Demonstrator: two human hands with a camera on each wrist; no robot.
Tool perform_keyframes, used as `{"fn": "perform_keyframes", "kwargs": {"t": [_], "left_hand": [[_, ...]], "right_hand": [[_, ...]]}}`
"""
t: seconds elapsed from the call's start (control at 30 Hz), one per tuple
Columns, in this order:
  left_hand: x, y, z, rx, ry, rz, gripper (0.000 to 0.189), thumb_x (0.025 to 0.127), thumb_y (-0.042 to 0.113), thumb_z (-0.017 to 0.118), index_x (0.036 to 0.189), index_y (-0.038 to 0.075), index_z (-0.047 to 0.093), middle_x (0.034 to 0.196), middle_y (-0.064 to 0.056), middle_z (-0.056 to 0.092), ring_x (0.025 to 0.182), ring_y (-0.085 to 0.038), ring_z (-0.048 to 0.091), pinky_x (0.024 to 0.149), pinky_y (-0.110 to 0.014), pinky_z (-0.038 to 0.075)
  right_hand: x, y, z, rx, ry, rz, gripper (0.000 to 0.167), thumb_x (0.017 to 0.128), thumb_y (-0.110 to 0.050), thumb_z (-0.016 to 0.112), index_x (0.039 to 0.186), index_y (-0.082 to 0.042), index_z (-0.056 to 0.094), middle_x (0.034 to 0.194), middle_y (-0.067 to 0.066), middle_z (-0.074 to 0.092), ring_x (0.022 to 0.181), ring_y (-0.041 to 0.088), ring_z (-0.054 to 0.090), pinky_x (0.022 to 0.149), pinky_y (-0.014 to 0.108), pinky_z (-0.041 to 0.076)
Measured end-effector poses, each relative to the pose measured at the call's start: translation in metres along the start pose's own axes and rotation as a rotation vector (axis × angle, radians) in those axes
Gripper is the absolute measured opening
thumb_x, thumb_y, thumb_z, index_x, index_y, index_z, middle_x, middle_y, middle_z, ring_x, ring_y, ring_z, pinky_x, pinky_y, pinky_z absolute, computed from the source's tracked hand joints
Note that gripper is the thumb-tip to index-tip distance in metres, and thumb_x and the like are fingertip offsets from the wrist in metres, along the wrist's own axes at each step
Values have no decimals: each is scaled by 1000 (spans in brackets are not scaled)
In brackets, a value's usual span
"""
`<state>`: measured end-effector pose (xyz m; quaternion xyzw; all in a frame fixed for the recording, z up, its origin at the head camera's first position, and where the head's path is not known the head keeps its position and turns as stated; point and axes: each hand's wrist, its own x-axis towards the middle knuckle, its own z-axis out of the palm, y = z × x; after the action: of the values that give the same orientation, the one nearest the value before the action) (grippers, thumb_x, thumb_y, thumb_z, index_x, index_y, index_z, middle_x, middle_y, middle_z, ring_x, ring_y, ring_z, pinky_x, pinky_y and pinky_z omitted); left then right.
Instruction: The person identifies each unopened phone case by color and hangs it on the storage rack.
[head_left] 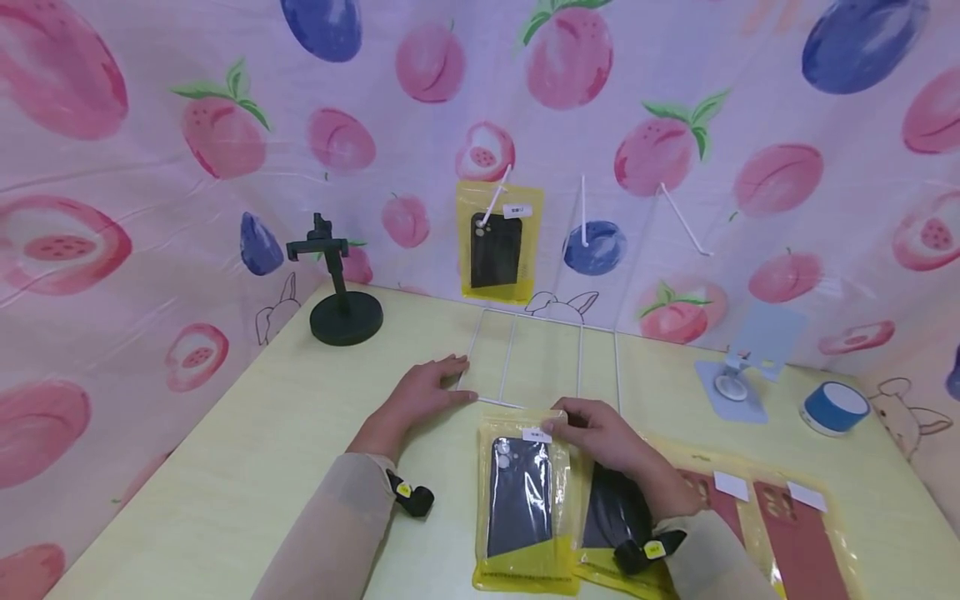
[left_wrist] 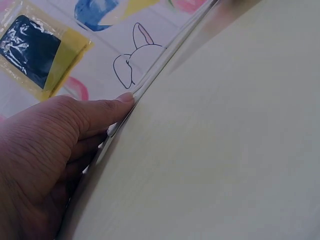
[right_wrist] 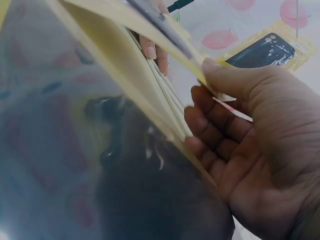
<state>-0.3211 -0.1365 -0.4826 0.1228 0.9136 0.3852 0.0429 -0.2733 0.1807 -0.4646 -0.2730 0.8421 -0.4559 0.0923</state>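
My right hand point(head_left: 603, 433) pinches the top edge of a clear-and-yellow bag with a dark phone case point(head_left: 519, 500) in it, lifted partly away from another bag. In the right wrist view, thumb and fingertips meet on the bag's edge point(right_wrist: 202, 80). At the front left corner of a white wire display rack point(head_left: 498, 402), my left hand point(head_left: 427, 390) holds the base wire between thumb and fingers. Part of those fingers is hidden in the left wrist view. A second bagged dark phone case point(head_left: 495, 250) hangs from the rack's left hook.
Under my right forearm lie another bagged dark case point(head_left: 600, 508) and bagged reddish cases point(head_left: 798, 533). Two more hooks point(head_left: 583, 212) carry nothing. A black phone stand point(head_left: 345, 317) is at back left; a pale blue folding stand point(head_left: 731, 387) and a blue-and-white round object point(head_left: 834, 408) are at right.
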Motion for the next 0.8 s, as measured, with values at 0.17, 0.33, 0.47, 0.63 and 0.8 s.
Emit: {"fn": "perform_keyframes", "kwargs": {"t": [0.17,0.33,0.47,0.63,0.8], "left_hand": [[0,0,0,2,2,-10,68,89,44,74,149,20,52,158,-1,40,149,-25,31,121,-47,24],[1,-3,2,-2,-2,-5,69,89,46,74,149,22,51,158,1,40,149,-23,31,121,-46,23],[1,-4,3,-8,-5,8,68,89,44,74,149,22,51,158,3,41,148,-20,32,121,-45,22],[0,-2,1,1,-2,11,67,89,43,74,148,21,52,157,3,42,148,-21,32,121,-46,22],[0,-2,-2,6,-11,16,70,89,47,74,150,21,50,158,-2,40,148,-25,31,121,-48,23]], "right_hand": [[0,-3,-1,108,20,56,19,97,-34,68,100,-15,73,85,4,70,74,20,62,65,30,52],[-2,-13,-3,293,68,101,28,98,-34,67,109,-9,73,93,11,74,78,27,70,75,38,59],[-2,-31,-6,366,130,49,27,100,-30,65,109,-5,71,93,10,71,83,27,67,84,37,58],[-2,-65,-11,471,202,-47,21,102,-21,61,106,-3,70,91,4,69,84,20,62,80,29,56],[6,-103,-21,494,304,-182,17,104,-15,57,105,-2,68,94,2,74,85,14,69,75,27,58]]}}
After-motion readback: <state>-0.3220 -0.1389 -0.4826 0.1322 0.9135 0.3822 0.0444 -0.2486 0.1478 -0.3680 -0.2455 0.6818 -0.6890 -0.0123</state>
